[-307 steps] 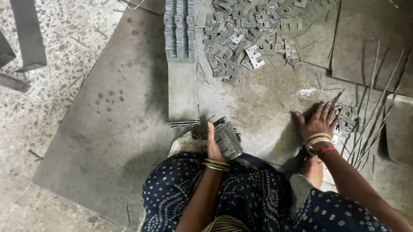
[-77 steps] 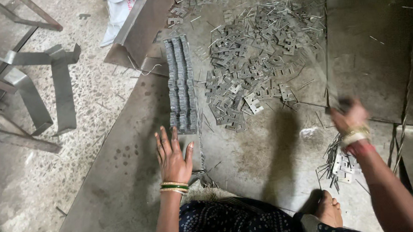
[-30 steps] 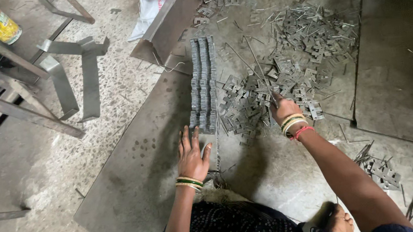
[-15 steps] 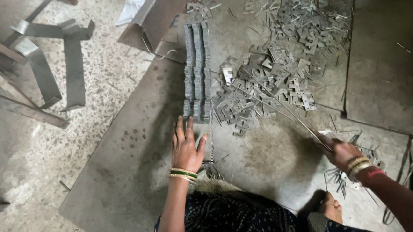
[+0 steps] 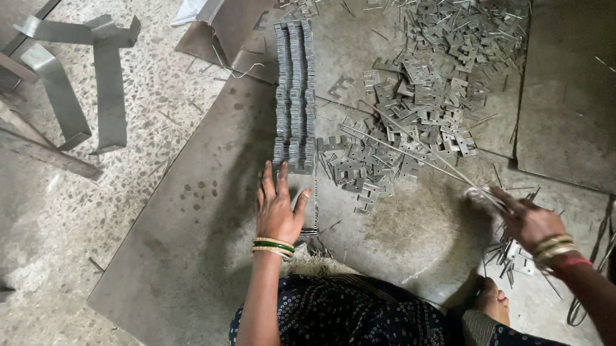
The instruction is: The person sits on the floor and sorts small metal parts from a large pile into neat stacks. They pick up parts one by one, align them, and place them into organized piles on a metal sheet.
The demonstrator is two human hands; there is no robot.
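Note:
My left hand (image 5: 279, 210) lies flat with fingers spread on a grey steel sheet (image 5: 203, 224), just below a long stacked row of stamped metal plates (image 5: 294, 94). My right hand (image 5: 532, 220) is closed around the ends of a few thin metal rods (image 5: 408, 151) that reach up-left into a loose heap of small stamped plates (image 5: 425, 92). More small plates and rods (image 5: 509, 256) lie on the floor under that hand.
Bent metal strips (image 5: 91, 72) and angle bars (image 5: 8, 122) lie on the stone floor at left. A folded sheet piece (image 5: 232, 19) sits behind the stacked row. Another flat sheet (image 5: 590, 74) covers the right side. My foot (image 5: 490, 301) rests below.
My right hand reached into the plate heap, then drew back to the lower right with thin rods in its grip. My left hand stayed flat on the sheet.

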